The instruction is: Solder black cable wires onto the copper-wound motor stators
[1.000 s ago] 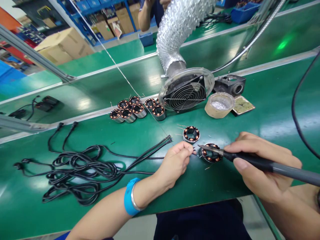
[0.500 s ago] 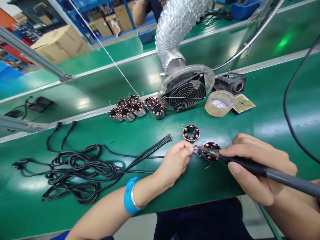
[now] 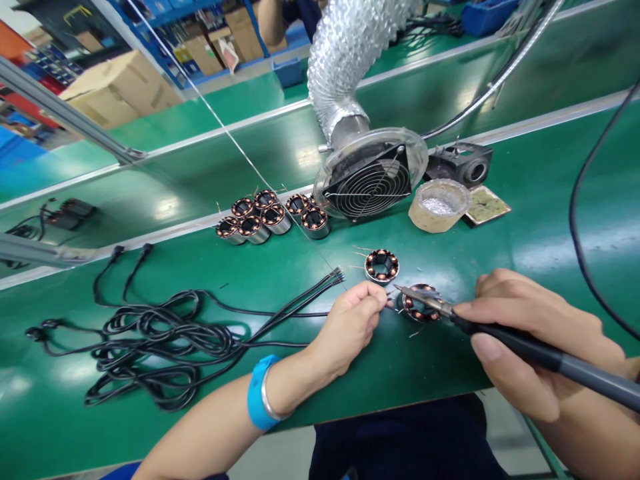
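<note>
My right hand (image 3: pixel 540 340) is closed around a soldering iron (image 3: pixel 530 348), whose tip reaches left over a copper-wound motor stator (image 3: pixel 425 308). Pinched in the fingers of my left hand (image 3: pixel 355 317) is the end of a black power cable (image 3: pixel 315 314); thin wire ends poke out beside that stator. The iron's tip is a little apart from those wires. Behind my left fingertips stands a second stator (image 3: pixel 382 266) with thin leads pointing left. More black cables (image 3: pixel 165 333) lie coiled on the left, their stripped ends (image 3: pixel 337 275) bunched near my left hand.
Several stators (image 3: pixel 255 227) stand at the bench's back edge. Beside them is a fume extractor fan (image 3: pixel 373 180) on a silver duct (image 3: pixel 340 67). A round tub (image 3: pixel 437 207), a sponge tray (image 3: pixel 487 205) and a black iron holder (image 3: pixel 463 163) are at the right. A cord (image 3: pixel 580 220) hangs far right.
My right hand has drawn the soldering iron slightly right, and its tip has lifted off the wire ends. My left hand keeps its pinch in nearly the same place.
</note>
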Available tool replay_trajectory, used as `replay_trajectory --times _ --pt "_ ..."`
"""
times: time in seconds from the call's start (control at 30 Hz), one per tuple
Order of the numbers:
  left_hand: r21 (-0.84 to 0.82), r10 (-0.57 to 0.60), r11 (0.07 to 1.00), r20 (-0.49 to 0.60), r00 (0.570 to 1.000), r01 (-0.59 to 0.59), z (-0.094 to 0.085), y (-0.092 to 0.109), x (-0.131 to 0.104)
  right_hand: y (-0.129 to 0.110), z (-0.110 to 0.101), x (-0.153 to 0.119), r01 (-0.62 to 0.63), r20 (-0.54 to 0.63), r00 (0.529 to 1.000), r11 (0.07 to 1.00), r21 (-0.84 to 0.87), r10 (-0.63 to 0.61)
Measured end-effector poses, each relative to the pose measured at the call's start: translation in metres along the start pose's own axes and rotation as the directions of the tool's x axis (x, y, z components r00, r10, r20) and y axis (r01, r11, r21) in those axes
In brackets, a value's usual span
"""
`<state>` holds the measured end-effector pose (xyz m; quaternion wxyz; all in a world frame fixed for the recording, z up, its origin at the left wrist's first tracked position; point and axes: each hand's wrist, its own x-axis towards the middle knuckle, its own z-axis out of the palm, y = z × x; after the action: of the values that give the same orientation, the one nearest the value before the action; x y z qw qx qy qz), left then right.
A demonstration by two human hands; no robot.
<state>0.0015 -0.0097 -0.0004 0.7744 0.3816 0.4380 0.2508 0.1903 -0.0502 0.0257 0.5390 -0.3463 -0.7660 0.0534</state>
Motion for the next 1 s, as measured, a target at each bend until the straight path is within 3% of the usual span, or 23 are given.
replay_trajectory --times 0.33,0.53,0.63,0.77,0.87,1.0 --pt "-0.008 -0.001 1.000 -0.005 1.000 0.001 0.000 0.001 0.000 0.001 -0.002 -0.001 0.004 -0.012 1.000 1.000 -0.016 -0.004" --pt "-0.018 0.014 1.000 0.011 1.000 -0.014 0.000 0.001 0.000 0.013 0.006 -0.005 0.064 -0.144 0.987 0.998 -0.019 -0.066" --pt "-0.017 0.022 1.000 0.018 1.000 -0.021 0.001 0.004 -0.002 0.016 0.010 -0.001 0.022 -0.059 0.998 0.993 -0.116 -0.029" --pt "0.044 0.117 0.992 0.077 0.990 -0.120 0.000 0.005 -0.003 0.015 0.015 0.012 0.104 0.122 0.990 0.951 -0.292 -0.070" --pt "0.118 0.198 0.970 0.118 0.973 -0.212 -0.004 0.003 -0.003 0.017 0.019 0.018 0.155 0.227 0.969 0.955 -0.254 -0.097" --pt "0.231 0.229 0.937 0.154 0.961 -0.261 -0.011 0.004 -0.003 0.019 0.020 0.016 0.191 0.264 0.955 0.960 -0.206 -0.133"
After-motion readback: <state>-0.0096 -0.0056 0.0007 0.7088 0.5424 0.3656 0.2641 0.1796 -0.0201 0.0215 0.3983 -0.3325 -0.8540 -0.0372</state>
